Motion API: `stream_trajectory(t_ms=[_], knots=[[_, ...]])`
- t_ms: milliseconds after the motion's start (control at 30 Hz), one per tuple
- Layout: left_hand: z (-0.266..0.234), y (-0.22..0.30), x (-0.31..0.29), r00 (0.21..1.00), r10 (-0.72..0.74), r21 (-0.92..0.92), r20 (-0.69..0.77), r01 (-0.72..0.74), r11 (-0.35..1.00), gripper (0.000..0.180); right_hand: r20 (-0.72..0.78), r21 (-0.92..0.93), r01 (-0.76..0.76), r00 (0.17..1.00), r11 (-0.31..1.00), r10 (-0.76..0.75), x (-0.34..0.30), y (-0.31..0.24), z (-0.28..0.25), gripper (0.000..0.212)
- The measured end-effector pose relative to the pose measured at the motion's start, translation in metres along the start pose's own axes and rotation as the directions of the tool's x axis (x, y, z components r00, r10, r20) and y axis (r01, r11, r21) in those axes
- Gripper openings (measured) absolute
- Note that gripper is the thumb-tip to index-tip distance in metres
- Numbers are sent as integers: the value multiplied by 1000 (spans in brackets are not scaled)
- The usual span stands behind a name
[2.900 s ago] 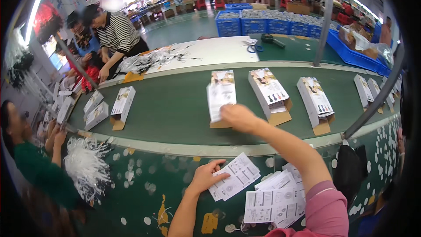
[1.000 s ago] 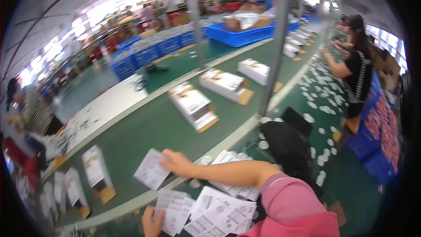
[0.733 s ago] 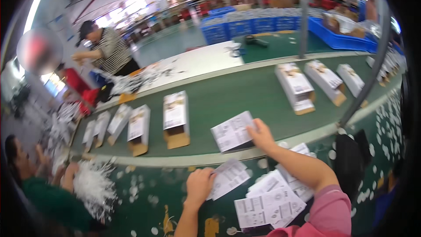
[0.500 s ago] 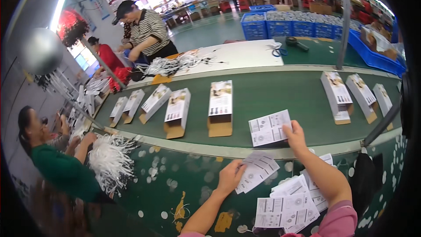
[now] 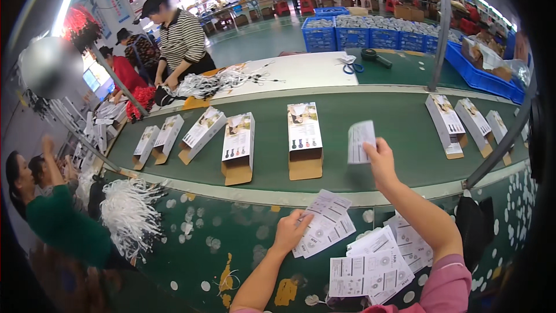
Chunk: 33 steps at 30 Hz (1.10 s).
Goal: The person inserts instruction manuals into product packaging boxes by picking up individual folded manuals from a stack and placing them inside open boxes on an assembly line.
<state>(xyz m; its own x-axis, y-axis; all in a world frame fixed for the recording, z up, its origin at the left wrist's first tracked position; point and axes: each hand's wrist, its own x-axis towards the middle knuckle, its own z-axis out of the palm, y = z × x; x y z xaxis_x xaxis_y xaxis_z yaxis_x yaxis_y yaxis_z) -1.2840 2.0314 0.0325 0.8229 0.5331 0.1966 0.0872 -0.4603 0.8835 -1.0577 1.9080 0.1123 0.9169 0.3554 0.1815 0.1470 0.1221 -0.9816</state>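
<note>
My left hand [image 5: 291,232] is closed on a small fan of printed paper leaflets [image 5: 329,226] above the near bench. Over the green conveyor belt, my right hand [image 5: 380,161] pinches a single leaflet [image 5: 361,141] by its right edge. That leaflet appears upright and narrow, slightly blurred. To its left on the belt lies a white printed carton [image 5: 304,130], its brown end flap open towards me. Below my right forearm, a loose pile of leaflets [image 5: 370,272] rests on the bench.
More open cartons [image 5: 237,139] lie along the belt at left, others [image 5: 446,124] at right. A metal post [image 5: 443,35] and dark slanting bar [image 5: 498,150] stand at right. White cords [image 5: 132,217] hang near a person in green. Across the belt, a person in stripes handles cords.
My right hand has moved farther over the belt, and its leaflet has turned to look narrower. The cartons have shifted right relative to the bench. My left hand still holds its leaflets.
</note>
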Motion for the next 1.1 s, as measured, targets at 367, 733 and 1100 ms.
stream_trajectory(t_ms=[367,733,1100], knots=[[-43,-13,-1,999,2,15,48,-3,1000,25,809,-586,801,569,-120,-149,15,61,89,10],[-112,-39,-7,999,-44,-96,-8,43,994,32,849,-511,579,456,635,267,-54,-16,140,41],[-174,-50,-18,978,153,225,144,-183,957,31,963,-45,985,-1,-165,-270,-57,-16,268,12]])
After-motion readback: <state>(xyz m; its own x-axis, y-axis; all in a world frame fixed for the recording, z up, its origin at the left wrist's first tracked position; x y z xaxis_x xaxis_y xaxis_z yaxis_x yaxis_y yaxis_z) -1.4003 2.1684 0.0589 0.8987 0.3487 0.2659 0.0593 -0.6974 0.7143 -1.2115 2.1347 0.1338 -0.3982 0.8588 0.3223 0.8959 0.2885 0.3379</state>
